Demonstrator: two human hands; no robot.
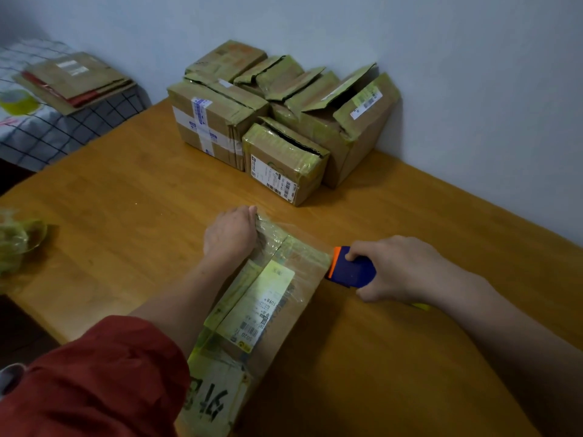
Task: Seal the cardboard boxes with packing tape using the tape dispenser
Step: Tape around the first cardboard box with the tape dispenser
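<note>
"Where was the cardboard box [268, 304]?"

"It lay lengthwise on the wooden table [126, 190], right in front of the person. The left hand [230, 234] gripped its far end with the fingers curled over the edge. The right hand [397, 269] was closed round the tape dispenser [350, 268], whose orange edge touched the box's right side."

"What else was around?"

"A cluster of boxes [284, 121] sat at the wall, well beyond the hands, and some of them had flaps gaping open. A crumpled wad of tape [19, 238] lay near the table's left edge. Off the table, flattened cardboard [75, 80] and a tape roll [19, 102] rested on a checked sheet [63, 134]. Between the hands and the stacked boxes there was only bare tabletop."

"And the materials?"

"The box was brown corrugated card, oblong, and wrapped in glossy, wrinkled tape with a yellow-green tint. A pale printed label with barcodes ran along its top. The dispenser was blue plastic, blocky in shape. The table's grain was warm orange and smooth. A red fabric sleeve [94, 373] was bunched at the left elbow."
</note>
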